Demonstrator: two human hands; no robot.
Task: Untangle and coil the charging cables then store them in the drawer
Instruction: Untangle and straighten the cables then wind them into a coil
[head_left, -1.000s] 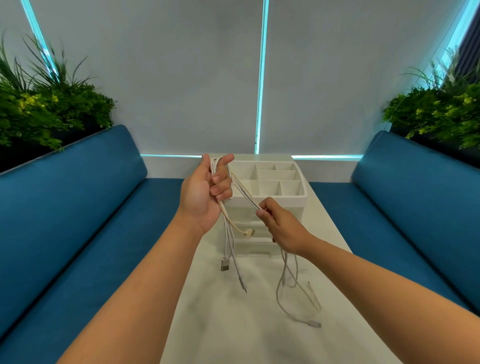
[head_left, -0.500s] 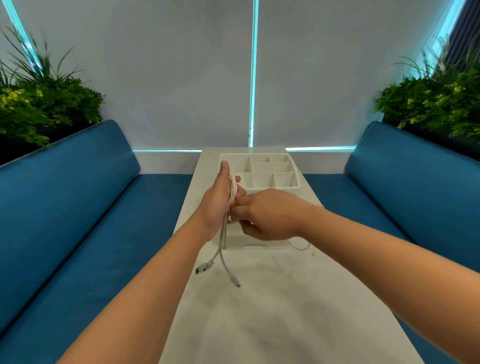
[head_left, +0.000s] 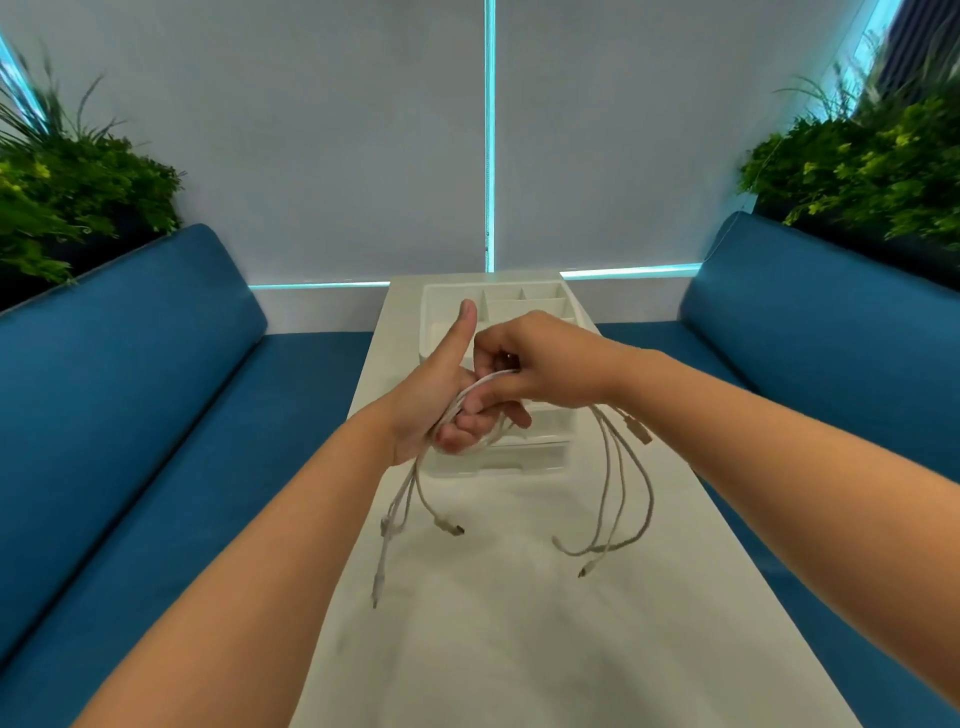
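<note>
Several white charging cables hang tangled above the white table. My left hand has its thumb up and its fingers curled round a bunch of the strands. My right hand pinches a strand that crosses the left palm. Loose ends with plugs dangle below both hands, some to the left, some looping out to the right. Behind the hands stands a white drawer organiser with open compartments on top; its drawer fronts are partly hidden.
Blue upholstered benches run along both sides of the narrow table. Green plants sit behind each bench back. A pale blind with a lit blue seam closes the far end.
My right hand has drawn a strand across the left palm, and a bundle of cable ends now swings out in a loop on the right. The left thumb has lifted.
</note>
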